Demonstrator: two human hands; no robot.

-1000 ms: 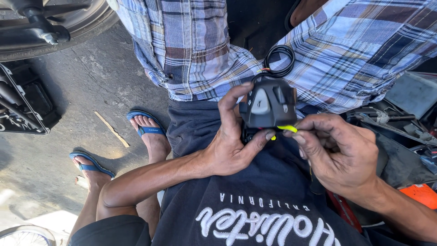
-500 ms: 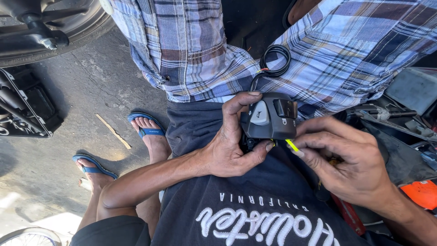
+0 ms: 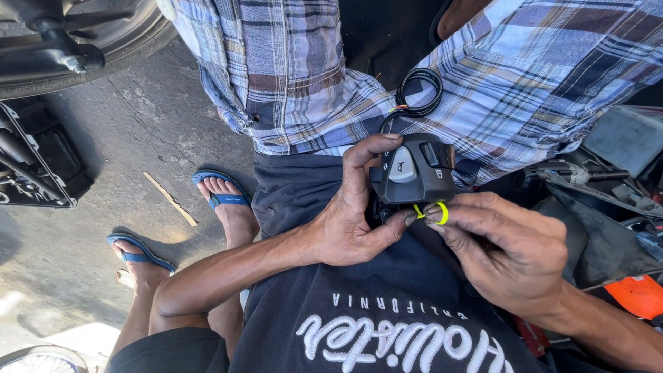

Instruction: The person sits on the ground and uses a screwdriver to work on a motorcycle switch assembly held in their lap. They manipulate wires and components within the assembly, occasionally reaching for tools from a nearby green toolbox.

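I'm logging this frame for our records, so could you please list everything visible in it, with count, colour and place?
switch housing: one, dark grey with pale buttons, centre, gripped by the left hand
yellow-green ring: one, under the housing, at the right fingertips
coiled cable: one, black, above the housing on the checked shirt
checked shirt: one, blue and brown plaid, top
sandals: two, blue, on the feet at left
wooden sliver: one, tan, on the concrete
tyre: one, black, top left
orange part: one, right edge
left hand: one, holding the housing
right hand: one, pinching the ring
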